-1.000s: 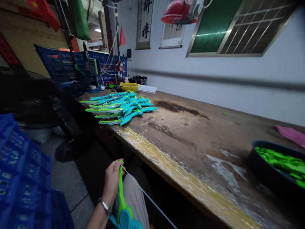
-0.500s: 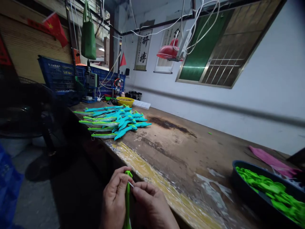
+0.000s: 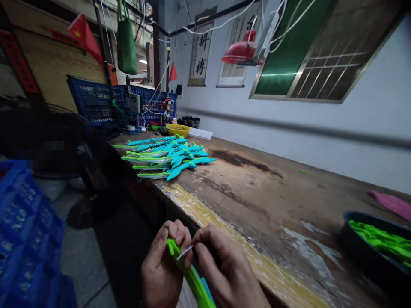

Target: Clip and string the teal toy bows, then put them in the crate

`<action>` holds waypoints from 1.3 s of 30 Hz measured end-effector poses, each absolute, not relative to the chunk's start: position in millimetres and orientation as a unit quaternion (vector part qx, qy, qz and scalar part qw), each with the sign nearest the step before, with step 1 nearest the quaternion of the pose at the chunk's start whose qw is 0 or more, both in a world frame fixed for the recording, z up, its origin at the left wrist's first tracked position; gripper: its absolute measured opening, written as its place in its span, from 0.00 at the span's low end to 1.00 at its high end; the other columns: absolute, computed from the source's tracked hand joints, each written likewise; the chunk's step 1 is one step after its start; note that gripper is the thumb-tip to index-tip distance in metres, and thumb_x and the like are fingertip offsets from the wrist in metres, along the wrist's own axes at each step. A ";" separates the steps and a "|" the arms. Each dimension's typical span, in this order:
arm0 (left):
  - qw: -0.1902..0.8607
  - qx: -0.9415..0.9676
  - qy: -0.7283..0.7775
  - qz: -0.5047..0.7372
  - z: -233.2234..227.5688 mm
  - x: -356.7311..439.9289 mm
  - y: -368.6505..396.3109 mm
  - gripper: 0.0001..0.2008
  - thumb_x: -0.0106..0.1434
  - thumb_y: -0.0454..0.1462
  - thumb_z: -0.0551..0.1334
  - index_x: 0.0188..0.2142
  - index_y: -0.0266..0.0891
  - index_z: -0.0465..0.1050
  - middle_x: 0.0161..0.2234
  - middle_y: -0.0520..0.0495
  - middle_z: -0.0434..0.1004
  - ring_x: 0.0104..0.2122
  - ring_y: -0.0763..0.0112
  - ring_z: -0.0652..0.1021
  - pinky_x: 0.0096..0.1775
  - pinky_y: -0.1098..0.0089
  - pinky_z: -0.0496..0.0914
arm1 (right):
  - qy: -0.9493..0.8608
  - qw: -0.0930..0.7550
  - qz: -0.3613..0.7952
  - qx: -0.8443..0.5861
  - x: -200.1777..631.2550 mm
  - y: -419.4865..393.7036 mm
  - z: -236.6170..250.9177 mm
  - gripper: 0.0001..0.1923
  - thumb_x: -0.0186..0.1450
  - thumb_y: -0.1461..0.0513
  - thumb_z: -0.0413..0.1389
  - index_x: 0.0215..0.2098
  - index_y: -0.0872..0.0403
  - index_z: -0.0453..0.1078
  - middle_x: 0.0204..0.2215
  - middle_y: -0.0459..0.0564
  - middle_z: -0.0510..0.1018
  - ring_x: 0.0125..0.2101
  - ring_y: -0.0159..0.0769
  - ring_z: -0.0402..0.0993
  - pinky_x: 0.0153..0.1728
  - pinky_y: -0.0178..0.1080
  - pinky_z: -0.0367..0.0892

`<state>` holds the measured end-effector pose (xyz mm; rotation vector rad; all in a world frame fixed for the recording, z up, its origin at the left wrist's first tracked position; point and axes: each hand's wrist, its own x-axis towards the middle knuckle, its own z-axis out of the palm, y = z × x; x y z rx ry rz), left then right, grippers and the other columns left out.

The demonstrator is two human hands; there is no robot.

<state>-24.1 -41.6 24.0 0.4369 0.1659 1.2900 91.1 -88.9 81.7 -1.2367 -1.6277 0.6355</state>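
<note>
Left hand fingers clenched round green toy limb, steadying it; right hand fingers pinching white string at tip.

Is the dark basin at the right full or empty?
Partly full: the dark basin holds bright green plastic parts piled to near its rim; its right part is out of view.

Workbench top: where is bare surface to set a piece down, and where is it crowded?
Bare wood runs along the workbench between the pile of teal-and-green toys and the dark basin of green parts, from taped front edge to wall. Crowded: the far end around the yellow bowl and blue crates.
</note>
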 end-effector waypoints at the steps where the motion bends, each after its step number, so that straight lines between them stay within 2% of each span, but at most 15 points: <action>1: 0.782 0.193 0.045 0.591 24.2 -25.0 -42.6 0.12 0.67 0.39 0.60 0.27 0.39 0.68 0.26 0.52 0.60 0.25 0.72 0.66 0.27 0.72 0.66 | -0.695 0.471 0.233 -0.491 88.9 -89.5 80.0 0.10 0.70 0.64 0.50 0.34 0.55 0.71 0.30 0.47 0.75 0.30 0.31 0.74 0.34 0.31 0.66; 4: 0.791 0.171 -0.008 0.588 22.2 -26.9 -44.4 0.12 0.68 0.38 0.58 0.27 0.39 0.67 0.26 0.52 0.59 0.26 0.72 0.66 0.31 0.70 0.67 | -0.722 0.485 0.173 -0.462 82.1 -91.0 76.2 0.08 0.70 0.67 0.49 0.38 0.53 0.69 0.30 0.45 0.74 0.29 0.28 0.73 0.31 0.28 0.66; 8: 0.796 0.150 -0.026 0.586 19.8 -28.9 -44.5 0.11 0.67 0.37 0.59 0.27 0.39 0.66 0.26 0.52 0.58 0.27 0.72 0.65 0.31 0.69 0.67 | -0.716 0.518 0.137 -0.449 76.2 -90.4 74.7 0.08 0.69 0.69 0.50 0.37 0.53 0.68 0.28 0.43 0.71 0.26 0.26 0.70 0.28 0.27 0.65; 26: 0.798 0.149 -0.024 0.584 22.2 -28.3 -46.7 0.11 0.67 0.38 0.59 0.27 0.39 0.67 0.26 0.51 0.60 0.28 0.71 0.66 0.35 0.67 0.66 | -0.712 0.521 0.142 -0.449 69.8 -86.4 63.5 0.08 0.69 0.70 0.49 0.39 0.54 0.68 0.29 0.46 0.72 0.28 0.29 0.72 0.29 0.30 0.67; 32: 0.783 0.215 0.035 0.582 20.9 -27.4 -41.4 0.11 0.66 0.39 0.62 0.27 0.39 0.71 0.28 0.51 0.65 0.30 0.71 0.69 0.37 0.69 0.68 | -0.743 0.498 0.119 -0.430 70.8 -83.7 63.8 0.09 0.69 0.70 0.48 0.38 0.53 0.67 0.30 0.47 0.72 0.29 0.30 0.73 0.28 0.29 0.68; 33: 0.783 0.227 0.050 0.577 19.4 -27.7 -39.6 0.11 0.65 0.39 0.64 0.28 0.39 0.72 0.28 0.51 0.66 0.30 0.71 0.69 0.37 0.69 0.68 | -0.748 0.495 0.108 -0.429 71.0 -83.8 62.7 0.09 0.69 0.70 0.49 0.39 0.53 0.67 0.30 0.48 0.73 0.29 0.31 0.73 0.28 0.29 0.68; 35: 0.788 0.234 0.086 0.563 16.2 -28.2 -36.5 0.09 0.62 0.41 0.68 0.29 0.39 0.74 0.29 0.51 0.68 0.30 0.72 0.70 0.36 0.71 0.67 | -0.748 0.488 0.072 -0.445 71.1 -84.0 58.9 0.10 0.70 0.69 0.48 0.46 0.53 0.68 0.30 0.49 0.75 0.28 0.32 0.75 0.27 0.30 0.70; 37: 0.794 0.233 0.126 0.546 15.2 -28.6 -35.2 0.10 0.59 0.43 0.70 0.31 0.40 0.76 0.29 0.51 0.69 0.28 0.74 0.70 0.33 0.73 0.66 | -0.744 0.473 0.029 -0.471 71.1 -83.5 54.1 0.16 0.72 0.66 0.48 0.57 0.54 0.63 0.31 0.49 0.77 0.26 0.34 0.77 0.25 0.32 0.70; 39: 0.797 0.236 0.168 0.529 17.8 -28.9 -36.4 0.12 0.58 0.45 0.72 0.32 0.40 0.76 0.27 0.52 0.69 0.26 0.75 0.69 0.30 0.75 0.64 | -0.749 0.448 -0.023 -0.488 72.0 -81.1 49.6 0.18 0.73 0.65 0.47 0.61 0.55 0.59 0.32 0.49 0.78 0.24 0.35 0.77 0.23 0.33 0.68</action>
